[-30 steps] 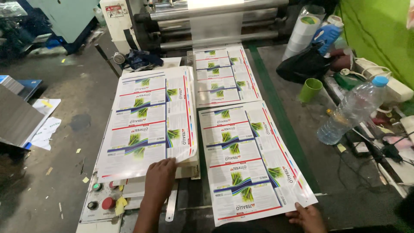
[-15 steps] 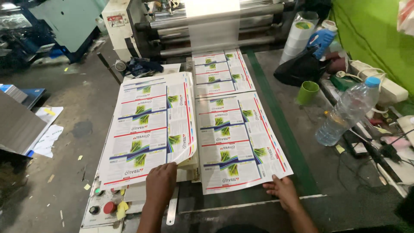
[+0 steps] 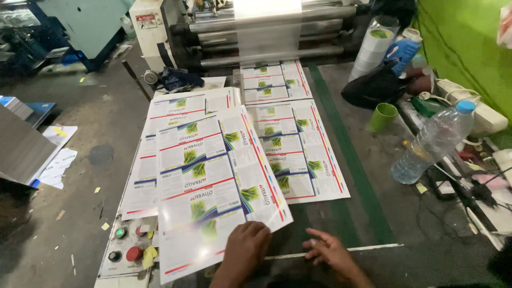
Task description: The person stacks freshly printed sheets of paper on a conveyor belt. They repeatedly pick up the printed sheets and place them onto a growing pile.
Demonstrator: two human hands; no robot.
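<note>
My left hand [image 3: 246, 246] grips the near right corner of a glossy printed sheet [image 3: 208, 181] with white, green and red label panels. The sheet lies skewed, partly over the stack of like sheets [image 3: 170, 109] and partly over the dark feed table [image 3: 341, 213]. My right hand [image 3: 332, 250] rests flat on the table with fingers apart, holding nothing, just right of the left hand. Another printed sheet [image 3: 298, 152] lies further along the table, and a third [image 3: 273, 80] sits under the clear film at the rollers [image 3: 266, 32].
A control panel with red and green buttons [image 3: 125, 248] sits at the near left. On the right stand a water bottle [image 3: 432, 141], a green cup [image 3: 382, 116], a black bag [image 3: 373, 88], tape rolls [image 3: 373, 48] and cables. Grey boards [image 3: 21, 144] lie on the floor at left.
The sheet on the table has travelled away toward the rollers. My left hand has drawn a fresh sheet off the stack toward the right. My right hand has come off the sheet and pulled back.
</note>
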